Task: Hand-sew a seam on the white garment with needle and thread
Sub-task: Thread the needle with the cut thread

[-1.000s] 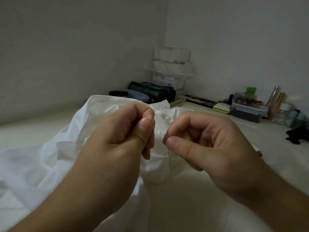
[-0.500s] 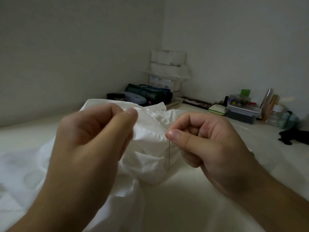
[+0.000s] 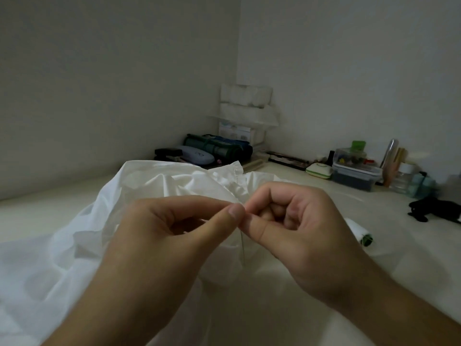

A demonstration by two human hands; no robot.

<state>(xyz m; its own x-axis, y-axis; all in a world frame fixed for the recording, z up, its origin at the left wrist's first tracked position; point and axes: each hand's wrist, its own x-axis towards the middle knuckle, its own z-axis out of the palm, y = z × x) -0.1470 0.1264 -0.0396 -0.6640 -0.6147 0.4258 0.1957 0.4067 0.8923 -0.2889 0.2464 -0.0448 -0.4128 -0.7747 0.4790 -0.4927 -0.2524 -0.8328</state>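
Note:
The white garment (image 3: 74, 245) lies crumpled over the pale table, its ruffled edge raised between my hands. My right hand (image 3: 299, 228) pinches a thin needle (image 3: 242, 248) between thumb and forefinger; the needle hangs straight down below the fingertips. My left hand (image 3: 169, 236) has thumb and forefinger pressed together right against the right fingertips, at the garment's edge. What the left pinch holds is too fine to make out. No thread can be made out against the cloth.
A white thread spool (image 3: 359, 233) with a green end lies right of my right hand. At the back stand a lidded plastic box (image 3: 355, 176), a small green-rimmed case (image 3: 319, 169), bottles (image 3: 404, 181), a dark rolled bag (image 3: 217, 146) and stacked white boxes (image 3: 247, 108). A black object (image 3: 434, 211) lies far right.
My left hand moved away to the left and then came back, so its fingertips now meet the right fingertips. The right hand kept its hold on the needle, hardly shifting.

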